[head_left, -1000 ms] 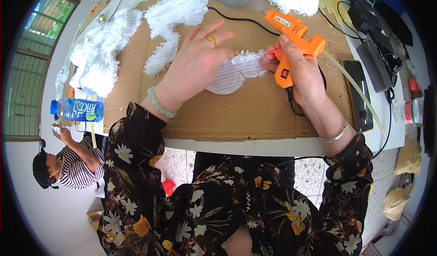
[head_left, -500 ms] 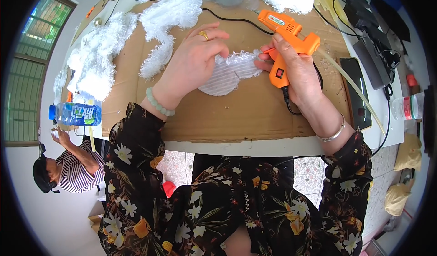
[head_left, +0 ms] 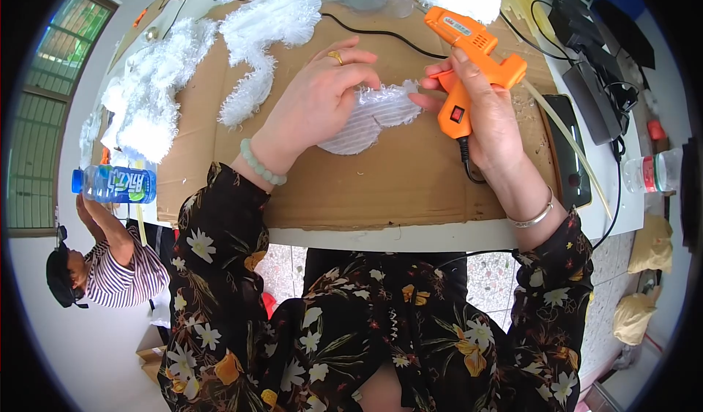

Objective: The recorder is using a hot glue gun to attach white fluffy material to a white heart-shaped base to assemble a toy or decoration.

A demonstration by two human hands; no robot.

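My right hand (head_left: 488, 112) is wrapped round the handle of an orange hot glue gun (head_left: 460, 94), its nozzle pointing up and to the left. A pale glue stick (head_left: 564, 125) trails from the gun's rear end. My left hand (head_left: 316, 99) has its fingers bent over the upper left edge of a white fleecy fabric piece (head_left: 355, 126), and the thumb is hidden behind them. The piece lies on brown cardboard, its striped backing facing up, with a fluffy fringe along the top and a slit in the middle. The right fingertips are close to its right end.
White fluffy pieces (head_left: 267, 28) lie at the far left on the cardboard (head_left: 410, 192). A blue-capped bottle (head_left: 117, 184) stands at the left edge. Right of the cardboard are a phone (head_left: 570, 152) and black adapters (head_left: 592, 97) with cables. Another person (head_left: 121, 266) is at left.
My right hand has shifted slightly right and down with the glue gun, away from the fabric's right end. The other person's arms have moved up to behind the bottle.
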